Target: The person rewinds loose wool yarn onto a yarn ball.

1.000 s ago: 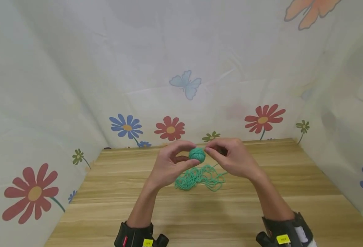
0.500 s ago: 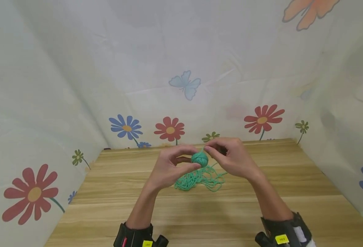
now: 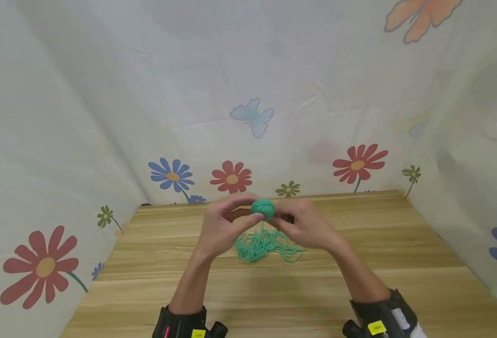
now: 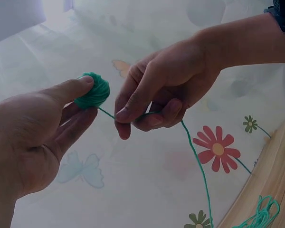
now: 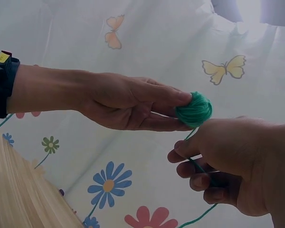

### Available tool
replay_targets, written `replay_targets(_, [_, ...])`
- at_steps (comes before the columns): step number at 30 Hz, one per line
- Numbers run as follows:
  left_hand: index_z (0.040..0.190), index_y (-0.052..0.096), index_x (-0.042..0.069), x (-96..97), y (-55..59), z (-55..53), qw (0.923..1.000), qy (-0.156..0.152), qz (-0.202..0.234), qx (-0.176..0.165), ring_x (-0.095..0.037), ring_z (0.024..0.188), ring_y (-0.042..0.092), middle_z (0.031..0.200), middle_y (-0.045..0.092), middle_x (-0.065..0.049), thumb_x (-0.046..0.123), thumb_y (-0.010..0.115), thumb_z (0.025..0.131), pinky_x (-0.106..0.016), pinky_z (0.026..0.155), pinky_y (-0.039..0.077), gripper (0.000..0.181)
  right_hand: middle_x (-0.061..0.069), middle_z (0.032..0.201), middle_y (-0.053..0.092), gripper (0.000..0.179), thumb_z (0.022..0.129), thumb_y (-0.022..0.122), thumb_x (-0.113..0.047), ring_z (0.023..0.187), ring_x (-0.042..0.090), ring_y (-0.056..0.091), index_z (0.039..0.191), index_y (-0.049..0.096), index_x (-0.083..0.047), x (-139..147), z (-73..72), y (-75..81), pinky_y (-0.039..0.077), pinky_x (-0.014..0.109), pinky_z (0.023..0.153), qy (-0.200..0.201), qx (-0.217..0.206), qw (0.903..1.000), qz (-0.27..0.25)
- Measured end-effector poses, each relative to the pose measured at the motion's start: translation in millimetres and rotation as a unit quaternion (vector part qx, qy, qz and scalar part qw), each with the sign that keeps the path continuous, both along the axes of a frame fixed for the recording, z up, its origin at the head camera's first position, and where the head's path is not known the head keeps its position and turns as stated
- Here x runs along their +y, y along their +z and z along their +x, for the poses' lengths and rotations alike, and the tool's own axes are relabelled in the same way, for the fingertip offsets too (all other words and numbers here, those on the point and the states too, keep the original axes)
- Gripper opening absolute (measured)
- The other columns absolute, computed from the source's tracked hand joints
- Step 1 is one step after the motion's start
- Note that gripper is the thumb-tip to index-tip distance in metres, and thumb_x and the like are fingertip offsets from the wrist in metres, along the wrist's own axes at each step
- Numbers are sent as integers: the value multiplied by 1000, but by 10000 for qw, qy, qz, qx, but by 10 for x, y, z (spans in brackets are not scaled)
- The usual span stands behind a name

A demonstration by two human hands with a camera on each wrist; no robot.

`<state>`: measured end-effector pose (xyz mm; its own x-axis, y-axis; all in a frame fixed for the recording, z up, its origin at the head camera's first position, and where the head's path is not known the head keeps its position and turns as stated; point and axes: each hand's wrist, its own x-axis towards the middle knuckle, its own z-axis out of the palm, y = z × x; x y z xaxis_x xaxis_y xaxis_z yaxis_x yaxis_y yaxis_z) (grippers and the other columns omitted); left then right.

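Note:
A small ball of green yarn [image 3: 263, 208] is pinched between the thumb and fingers of my left hand [image 3: 223, 225], up above the table. My right hand [image 3: 305, 223] is close beside the ball on its right. In the left wrist view, a strand of yarn [image 4: 106, 113] runs from the ball [image 4: 96, 90] to the right hand [image 4: 166, 85], whose thumb and index finger pinch it. From that hand the strand hangs down toward the table. A loose heap of the same yarn [image 3: 257, 246] lies on the wood below both hands.
The wood-grain table [image 3: 248, 291] spreads under the arms. Behind it and at the sides hangs a pale curtain [image 3: 189, 94] printed with flowers and butterflies. Each wrist wears a black strap mount, the left one [image 3: 181, 324] and the right one [image 3: 384, 317].
The ball first dipped, then rose and shifted left with my left hand. My right hand has moved left and slightly down, from above the ball's right side to close against it.

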<state>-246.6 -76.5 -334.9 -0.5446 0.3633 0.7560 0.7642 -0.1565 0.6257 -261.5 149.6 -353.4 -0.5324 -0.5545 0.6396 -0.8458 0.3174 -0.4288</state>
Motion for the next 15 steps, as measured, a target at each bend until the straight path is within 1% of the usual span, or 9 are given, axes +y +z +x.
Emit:
replay_targets(3, [113, 68, -18, -3, 3, -17, 9995, 291, 80, 107, -32, 104, 69, 108, 70, -30, -23, 74, 81, -53, 86, 62, 33, -9, 68, 61, 10, 97, 72, -10, 55, 4, 47, 90, 76, -15, -31, 44, 27, 45, 19, 48, 156, 132, 9995, 256])
replay_targets(5, [113, 68, -18, 0, 3, -28, 9988, 457, 83, 174, -31, 103, 70, 108, 70, -29, -22, 74, 81, -52, 85, 63, 33, -9, 68, 64, 10, 98, 71, -9, 53, 4, 48, 93, 78, -14, -37, 93, 63, 46, 18, 48, 222, 107, 9989, 410])
replay_targets(7, [113, 69, -17, 6, 2, -37, 9983, 542, 69, 211, -30, 102, 70, 108, 71, -28, -21, 75, 81, -49, 85, 63, 32, -10, 67, 63, 10, 99, 70, -10, 52, 3, 48, 96, 79, -14, -38, 153, 109, 45, 17, 47, 227, 41, 9983, 531])
replay_targets(11, [112, 69, -17, 23, -5, -49, 9979, 541, -50, 367, -29, 101, 71, 106, 72, -27, -20, 76, 80, -42, 86, 64, 32, -10, 64, 56, 10, 100, 69, -13, 52, 2, 46, 95, 77, -16, -25, 286, 213, 42, 16, 47, 206, -11, 9975, 677])
replay_targets(15, [110, 69, -17, 35, -15, -49, 9979, 332, -163, 528, -30, 98, 71, 104, 72, -28, -22, 76, 79, -42, 85, 64, 32, -12, 65, 54, 9, 98, 71, -10, 54, 1, 46, 94, 76, -17, -2, 419, 309, 42, 15, 48, 364, 130, 9978, 545])
